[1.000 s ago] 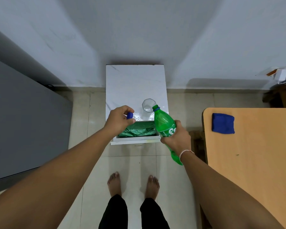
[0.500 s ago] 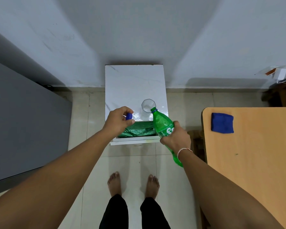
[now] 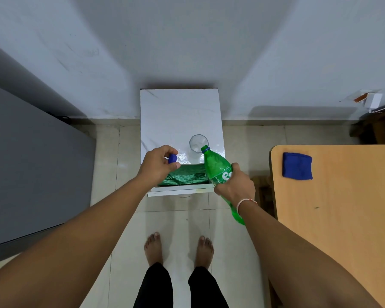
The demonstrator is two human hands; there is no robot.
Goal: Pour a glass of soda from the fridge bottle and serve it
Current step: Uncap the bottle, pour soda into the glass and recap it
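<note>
My right hand (image 3: 235, 185) grips an uncapped green soda bottle (image 3: 216, 167) round its labelled middle. The bottle is tilted, its open mouth at the near rim of a clear empty glass (image 3: 197, 144). The glass stands upright on a small white marble-topped cabinet (image 3: 178, 114). My left hand (image 3: 158, 166) pinches the blue bottle cap (image 3: 172, 158) to the left of the glass, over the cabinet's front edge. No liquid is visible in the glass.
The cabinet's top drawer is pulled out, with crumpled green plastic (image 3: 183, 177) in it. A grey fridge (image 3: 31, 163) stands at the left. A wooden table (image 3: 342, 207) with a folded blue cloth (image 3: 297, 166) is at the right. My bare feet stand on the tiled floor.
The bottle has tipped further and its mouth has moved up to the glass rim. My left hand with the cap has barely moved.
</note>
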